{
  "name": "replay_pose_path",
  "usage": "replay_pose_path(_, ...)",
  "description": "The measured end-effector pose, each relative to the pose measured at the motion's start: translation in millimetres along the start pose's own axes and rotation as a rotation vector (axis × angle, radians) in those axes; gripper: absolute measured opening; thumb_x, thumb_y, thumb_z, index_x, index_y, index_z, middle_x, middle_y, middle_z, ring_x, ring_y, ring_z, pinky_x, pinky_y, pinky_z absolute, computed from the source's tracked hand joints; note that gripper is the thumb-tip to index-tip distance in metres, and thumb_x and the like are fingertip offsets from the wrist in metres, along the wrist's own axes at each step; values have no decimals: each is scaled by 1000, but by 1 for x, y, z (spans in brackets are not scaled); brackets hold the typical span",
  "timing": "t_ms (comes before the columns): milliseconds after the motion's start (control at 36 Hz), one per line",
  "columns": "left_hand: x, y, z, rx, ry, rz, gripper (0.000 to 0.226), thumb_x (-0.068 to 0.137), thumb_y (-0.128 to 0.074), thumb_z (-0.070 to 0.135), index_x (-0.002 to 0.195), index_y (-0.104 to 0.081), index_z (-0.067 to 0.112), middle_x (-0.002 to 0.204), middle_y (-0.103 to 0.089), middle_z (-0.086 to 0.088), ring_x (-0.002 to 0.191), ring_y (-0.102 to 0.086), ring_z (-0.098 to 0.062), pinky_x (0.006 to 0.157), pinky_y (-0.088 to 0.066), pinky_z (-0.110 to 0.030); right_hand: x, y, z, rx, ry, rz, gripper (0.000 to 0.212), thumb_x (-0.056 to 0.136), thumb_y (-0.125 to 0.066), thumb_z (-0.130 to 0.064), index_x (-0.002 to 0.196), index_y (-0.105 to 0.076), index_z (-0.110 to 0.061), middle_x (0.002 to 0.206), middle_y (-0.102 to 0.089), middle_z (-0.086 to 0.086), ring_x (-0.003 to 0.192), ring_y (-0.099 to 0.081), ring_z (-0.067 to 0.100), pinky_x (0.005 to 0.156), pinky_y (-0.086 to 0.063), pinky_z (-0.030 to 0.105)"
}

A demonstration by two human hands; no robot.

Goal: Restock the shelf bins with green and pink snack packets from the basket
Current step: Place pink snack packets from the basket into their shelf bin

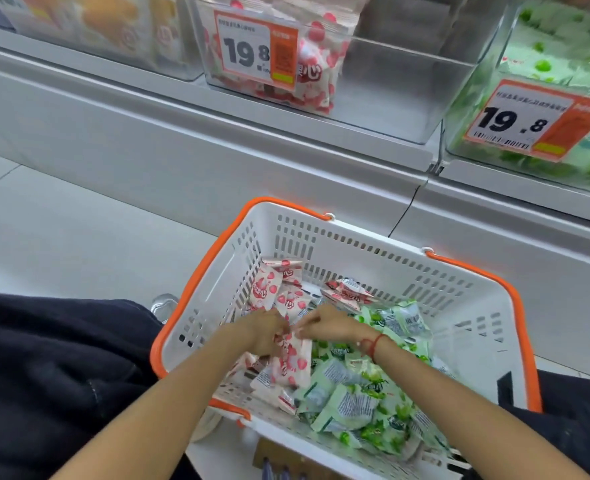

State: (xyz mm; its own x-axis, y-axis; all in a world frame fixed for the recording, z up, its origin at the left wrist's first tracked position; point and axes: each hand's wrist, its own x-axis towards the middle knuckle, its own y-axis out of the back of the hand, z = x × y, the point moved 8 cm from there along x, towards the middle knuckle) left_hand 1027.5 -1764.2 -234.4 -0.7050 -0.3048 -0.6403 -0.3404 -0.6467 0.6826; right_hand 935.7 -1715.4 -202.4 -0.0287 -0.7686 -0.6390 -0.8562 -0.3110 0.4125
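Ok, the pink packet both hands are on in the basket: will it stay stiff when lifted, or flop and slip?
The pink packet is a thin film pouch, so it will probably flop and crinkle. Its glossy surface may slip from the left hand and right hand. It looks puffy, likely light.

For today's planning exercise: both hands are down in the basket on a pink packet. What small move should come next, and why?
Probably lift the pink packet that the left hand and right hand are gathering up toward the pink bin. That clear bin looks mostly bare on its right side, while the green bin looks fuller.
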Motion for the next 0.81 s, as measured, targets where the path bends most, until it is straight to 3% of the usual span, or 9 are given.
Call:
replay_pose_path(83,-3,23,0,-232,-17,71,46,90,-62,38,128,-48,17,126,-57,-7,111,-55,-24,96,-44,-35,-9,27,-18,150,64,97,15,88,-64,-14,102,-71,-14,72,-64,-1,62,-49,15,57,-39,17)
replay_pose_path(167,-11,56,5,-439,-99,183,46,90,-63,35,131,-48,22,114,-60,-4,109,-57,-21,96,-44,-33,-20,58,-34,332,109,218,13,84,-69,-20,97,-68,-23,83,-67,18,63,-57,24,57,-47,23)
replay_pose_path(278,-32,113,14,-592,-194,461,17,85,-64,44,95,-60,31,92,-65,9,90,-63,-12,92,-50,-46,-40,99,-65,393,141,379,34,84,-68,-36,113,-57,-20,97,-67,1,77,-68,13,61,-56,22)
replay_pose_path(389,-60,163,24,-672,-247,736,43,78,-60,58,103,-67,23,96,-69,10,92,-66,-11,88,-51,-45,-69,134,-103,321,285,526,37,79,-70,-45,108,-60,-24,113,-64,-5,101,-63,10,83,-51,22)
replay_pose_path(472,-78,195,28,-689,-249,887,37,82,-59,59,102,-65,28,94,-70,10,90,-66,-7,88,-51,-43,-95,158,-131,332,411,571,26,81,-73,-33,103,-66,-21,102,-69,-6,89,-65,5,73,-51,13)
replay_pose_path(611,-113,249,34,-722,-264,1094,46,77,-53,72,100,-63,33,93,-70,12,94,-66,-8,88,-50,-43,-124,194,-168,250,562,765,25,82,-71,-10,107,-66,-15,98,-72,1,90,-68,13,82,-56,27)
replay_pose_path(667,-128,274,41,-637,-275,1156,40,80,-54,68,99,-62,34,94,-68,17,95,-63,-1,88,-49,-33,-134,208,-184,198,632,839,22,83,-71,-12,101,-66,-23,94,-73,-6,87,-69,8,82,-55,28)
replay_pose_path(750,-152,319,54,-589,-377,1221,25,88,-62,45,107,-61,28,99,-65,15,97,-58,2,84,-45,-19,-152,232,-214,134,748,950,21,81,-73,-13,96,-66,-26,89,-72,-11,83,-68,3,79,-55,23)
replay_pose_path(806,-167,351,62,-651,-482,1228,36,87,-67,27,121,-55,24,110,-62,13,100,-56,5,82,-42,-9,-161,250,-234,121,816,1005,21,81,-73,-11,96,-66,-24,89,-72,-10,82,-69,2,78,-55,22)
